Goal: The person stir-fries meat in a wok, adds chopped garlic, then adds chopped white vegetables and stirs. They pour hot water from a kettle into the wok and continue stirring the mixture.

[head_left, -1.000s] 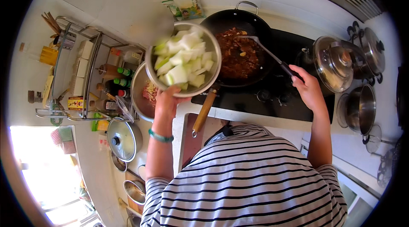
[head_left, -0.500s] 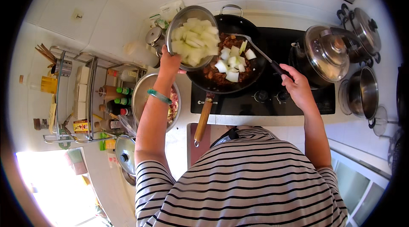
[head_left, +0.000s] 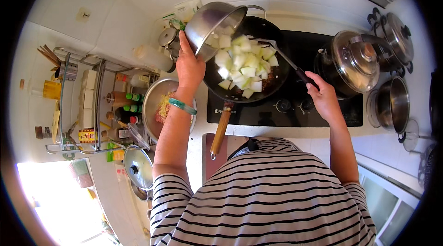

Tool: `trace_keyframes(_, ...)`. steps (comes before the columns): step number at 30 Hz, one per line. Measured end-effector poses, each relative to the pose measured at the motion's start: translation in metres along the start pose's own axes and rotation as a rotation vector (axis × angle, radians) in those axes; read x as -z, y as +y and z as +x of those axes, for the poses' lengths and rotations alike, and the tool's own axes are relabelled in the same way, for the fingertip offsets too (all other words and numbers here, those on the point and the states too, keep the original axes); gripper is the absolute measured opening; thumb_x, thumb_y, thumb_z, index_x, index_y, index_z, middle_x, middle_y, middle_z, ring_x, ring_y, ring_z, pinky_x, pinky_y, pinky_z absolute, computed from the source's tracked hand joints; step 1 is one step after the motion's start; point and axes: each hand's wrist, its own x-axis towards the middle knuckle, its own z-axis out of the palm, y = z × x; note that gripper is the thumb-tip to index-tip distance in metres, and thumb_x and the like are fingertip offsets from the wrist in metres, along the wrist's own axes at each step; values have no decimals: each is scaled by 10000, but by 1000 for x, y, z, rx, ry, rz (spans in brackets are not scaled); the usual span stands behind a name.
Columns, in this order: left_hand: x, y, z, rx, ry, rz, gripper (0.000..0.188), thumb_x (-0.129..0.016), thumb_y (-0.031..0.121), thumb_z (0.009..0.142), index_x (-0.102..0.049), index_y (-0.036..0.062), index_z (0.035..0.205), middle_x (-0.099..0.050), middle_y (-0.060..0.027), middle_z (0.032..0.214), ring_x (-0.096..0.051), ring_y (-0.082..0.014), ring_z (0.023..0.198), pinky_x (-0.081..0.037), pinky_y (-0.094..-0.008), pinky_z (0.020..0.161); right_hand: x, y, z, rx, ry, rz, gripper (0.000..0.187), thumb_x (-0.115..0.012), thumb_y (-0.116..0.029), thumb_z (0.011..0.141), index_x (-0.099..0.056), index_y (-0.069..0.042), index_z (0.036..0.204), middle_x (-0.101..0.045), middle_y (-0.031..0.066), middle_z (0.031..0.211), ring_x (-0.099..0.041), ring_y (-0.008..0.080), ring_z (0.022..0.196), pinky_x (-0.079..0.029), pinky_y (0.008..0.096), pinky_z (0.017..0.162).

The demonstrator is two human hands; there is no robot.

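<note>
My left hand (head_left: 190, 67) grips a metal bowl (head_left: 206, 21), tipped steeply to the right over a black wok (head_left: 213, 84). Pale green-white vegetable chunks (head_left: 244, 63) spill from its mouth and heap up in the wok, with a few still inside the bowl. Dark brown cooked food (head_left: 272, 81) shows at the heap's right edge. My right hand (head_left: 321, 93) is closed round the black handle of a metal spatula (head_left: 286, 57); the spatula's head rests at the far right of the heap, partly covered. The wok's wooden handle (head_left: 221, 128) points toward me.
The wok sits on a black glass stove (head_left: 332, 113). A large kettle (head_left: 354, 63) stands right of it, with pots (head_left: 393, 103) beyond. A metal bowl of minced meat (head_left: 154, 126) lies under my left forearm. A rack of bottles (head_left: 99, 107) is at the left.
My left hand has tilted the bowl over to the right, and most of its chunks have tumbled into the wok, covering the brown food. My right hand has barely moved.
</note>
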Motion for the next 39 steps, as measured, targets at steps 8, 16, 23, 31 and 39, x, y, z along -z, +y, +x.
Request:
trace_keyframes(8, 14, 7, -12, 412, 45, -921, 692, -479, -17, 814, -225, 20, 1457, -552, -178, 1178, -638, -313, 933, -624, -374, 585, -28, 21, 0, 271, -28, -211, 438, -611, -121, 887, -505, -153, 1310, -626, 165, 1094, -613, 380, 978, -499, 428, 813)
trace_keyframes(16, 34, -10, -53, 661, -151, -1408, 324, -486, -4, 834, -508, -144, 1124, -609, -211, 1056, -662, -344, 923, -626, -459, 717, -14, 22, 7, 223, -228, -412, 556, -710, -147, 807, -491, -139, 1318, -581, 166, 1130, -605, 380, 982, -499, 423, 811)
trace_keyframes(23, 36, 25, -93, 680, -131, -1371, 316, -486, -7, 858, -508, -126, 1150, -620, -213, 1086, -669, -358, 925, -620, -452, 706, -28, -78, 51, 813, 25, -157, 278, -676, -54, 824, -597, -101, 1086, -581, 107, 1048, -600, 316, 938, -506, 387, 791)
trace_keyframes(31, 27, 68, -131, 707, -142, -1395, 397, -523, -16, 854, -454, -74, 1242, -575, -197, 1119, -636, -307, 916, -623, -389, 611, -121, -128, 100, 976, -99, -364, 457, -703, -7, 721, -565, -81, 1151, -513, 122, 1160, -513, 330, 1121, -478, 422, 908)
trace_keyframes(39, 33, 69, -178, 805, -9, -1445, 437, -548, 0, 853, -434, -18, 1275, -585, -190, 1116, -630, -292, 939, -615, -392, 640, -140, -121, 61, 1051, -319, -453, 435, -701, -4, 717, -534, -65, 1114, -521, 151, 1131, -525, 373, 1092, -468, 438, 894)
